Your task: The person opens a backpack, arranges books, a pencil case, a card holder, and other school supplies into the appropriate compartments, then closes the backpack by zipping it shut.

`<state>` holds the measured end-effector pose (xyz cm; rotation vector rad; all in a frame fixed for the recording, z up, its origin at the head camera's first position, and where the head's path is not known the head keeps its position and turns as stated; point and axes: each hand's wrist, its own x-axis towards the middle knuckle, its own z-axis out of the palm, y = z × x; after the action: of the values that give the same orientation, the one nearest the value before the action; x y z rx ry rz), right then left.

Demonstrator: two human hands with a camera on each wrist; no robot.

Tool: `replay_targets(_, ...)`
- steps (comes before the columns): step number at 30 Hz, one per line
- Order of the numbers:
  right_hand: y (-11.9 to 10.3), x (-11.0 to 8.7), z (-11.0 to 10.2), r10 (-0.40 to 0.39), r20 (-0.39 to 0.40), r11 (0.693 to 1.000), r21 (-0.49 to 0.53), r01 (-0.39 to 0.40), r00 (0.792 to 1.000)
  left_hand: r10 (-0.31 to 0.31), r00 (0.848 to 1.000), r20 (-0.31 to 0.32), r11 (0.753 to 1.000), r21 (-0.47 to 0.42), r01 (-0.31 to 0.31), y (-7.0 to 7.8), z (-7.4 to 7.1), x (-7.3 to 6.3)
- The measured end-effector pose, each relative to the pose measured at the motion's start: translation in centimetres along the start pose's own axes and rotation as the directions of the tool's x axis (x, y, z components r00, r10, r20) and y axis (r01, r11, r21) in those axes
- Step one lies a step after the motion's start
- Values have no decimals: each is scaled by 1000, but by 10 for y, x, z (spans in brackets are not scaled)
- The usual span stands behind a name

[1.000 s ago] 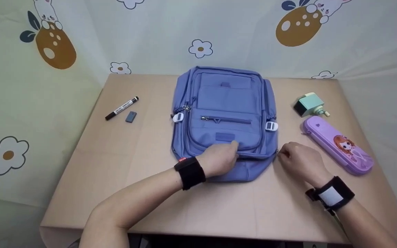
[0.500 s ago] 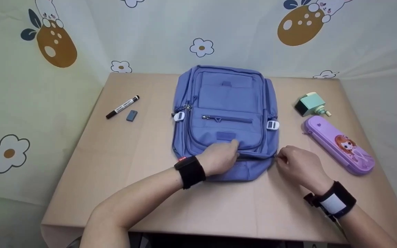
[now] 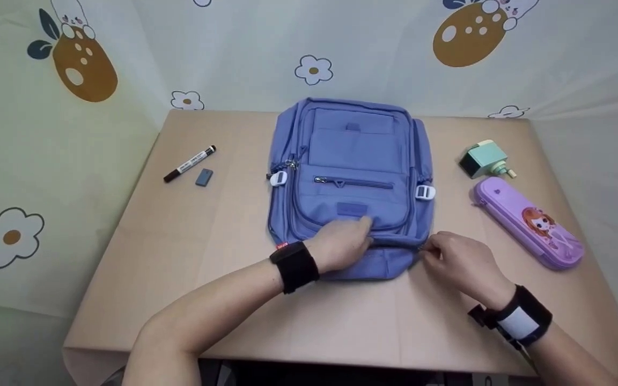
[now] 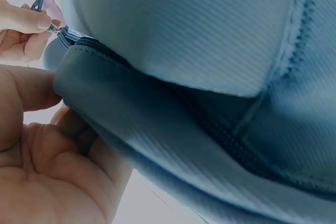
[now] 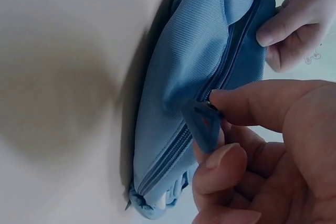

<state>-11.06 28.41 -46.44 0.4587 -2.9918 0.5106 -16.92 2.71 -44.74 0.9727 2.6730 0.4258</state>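
Note:
A blue backpack (image 3: 360,155) lies front side up on the table, its bottom end toward the person. My left hand (image 3: 341,244) pinches the fabric edge at that end; in the left wrist view, thumb and fingers hold a fold beside the parted zipper. Between thumb and index finger, my right hand (image 5: 262,145) pinches a zipper pull (image 5: 202,129) with a triangular loop, at the backpack's lower right corner in the head view. The zipper teeth (image 5: 170,153) are joined on one side of the pull and parted on the side toward my left hand.
A purple pencil case (image 3: 529,222) with a printed girl lies right of the backpack. Behind it is a mint-green block-shaped object (image 3: 485,159) with a small knob. A marker (image 3: 190,163) and a small grey-blue block (image 3: 204,177) lie at the left. Patterned cloth (image 3: 244,53) hangs behind.
My right hand has slid a little left and toward the person along the backpack's corner, with the zipper pull in its fingers. The left hand keeps its hold on the fabric.

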Motion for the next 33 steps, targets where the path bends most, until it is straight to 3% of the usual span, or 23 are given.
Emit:
replay_targets(5,3,2,3,23,28,1000,-18,-22,999,48,999,-20,999,2,-48,-3,-1,-10)
replay_targets(13,6,3,7,65,67,998,-12,-64,996,101,995,-5,994,49,-101,-15,-15,-35)
replay_targets(18,7,4,7,58,65,998,-11,-57,996,117,989,-90,988,113,-106,-30,-10,-49)
replay_targets(22,7,4,8,50,60,999,-5,-50,997,119,984,-133,992,62,-112,-45,-6,-47)
replay_targets(28,5,2,9,29,37,1000,-3,-29,999,54,997,-55,996,-74,-58,-56,-8,-37)
replay_targets(33,0,0,7,15,6,1000,5,-15,1000,65,997,-44,995,-68,-68,-56,-10,-38)
